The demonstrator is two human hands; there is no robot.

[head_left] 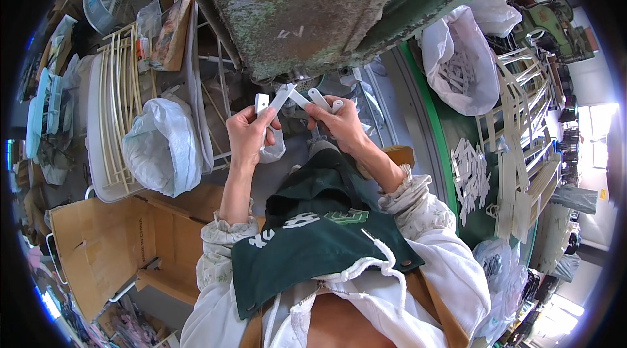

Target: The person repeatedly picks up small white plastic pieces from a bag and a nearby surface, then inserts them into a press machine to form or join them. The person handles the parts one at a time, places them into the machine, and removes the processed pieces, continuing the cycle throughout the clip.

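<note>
My left hand (250, 135) is closed around small flat white strips (281, 97) that stick up past the thumb and forefinger. One of them, a squared white piece (261, 102), has small dark holes. Close by, my right hand (341, 127) grips several more white strips (317, 99) with rounded ends, fanned out between thumb and fingers. A strip from the right hand slants left, and its tip meets or overlaps the tip of a strip in the left hand. Both hands are raised in front of my dark green apron (320, 243), just below a worn green machine (300, 15).
On the green table (467, 230) at right lies a pile of white strips (469, 172), by a white sack (450, 34) of similar pieces and stacked pale slats (522, 145). A white bag (163, 145), long rods (117, 119) and an open cardboard box (108, 243) are at left.
</note>
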